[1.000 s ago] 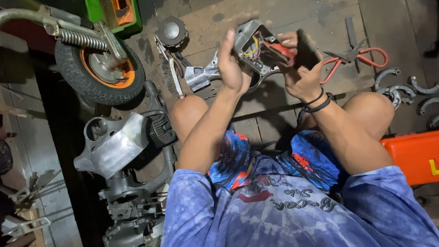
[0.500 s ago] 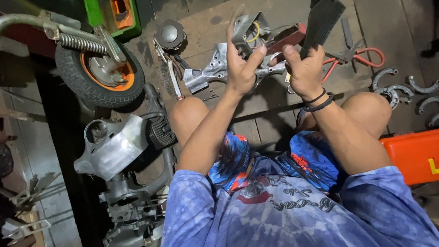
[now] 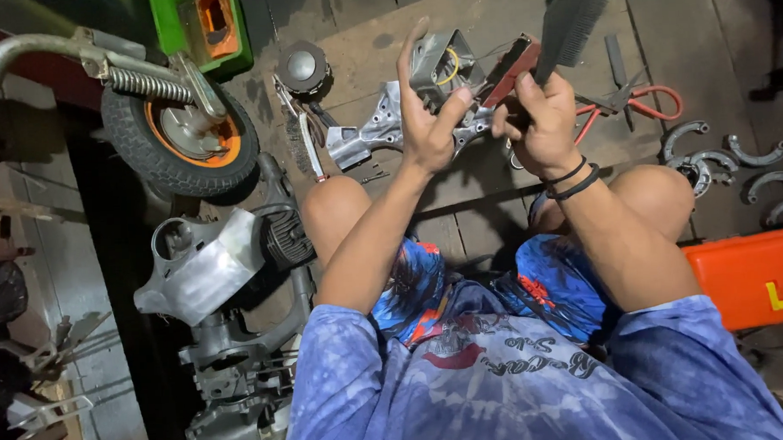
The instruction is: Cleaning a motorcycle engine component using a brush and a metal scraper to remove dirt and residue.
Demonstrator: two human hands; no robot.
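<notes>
Housing [image 3: 442, 66], a grey metal shell with wires and a yellow loop showing inside, sits up in the left hand [image 3: 427, 123], thumb and fingers clasped around its lower edge, open side turned toward the camera. A second ago it lay lower, cupped between both hands with the right one working at its wiring; now it has been lifted and tilted, and the right hand [image 3: 540, 124] has come off the wires. That hand is closed tight round the handle of a dark brush [image 3: 571, 18], bristles pointing up and away, just beside the housing's red edge. To my eye the work has turned from handling the wiring to brushing. Below lies a grey bracket [image 3: 363, 139]; red-handled pliers [image 3: 639, 103] rest right of it, curved brake shoes [image 3: 754, 160] farther right, a small wheel [image 3: 176, 136] well left.
</notes>
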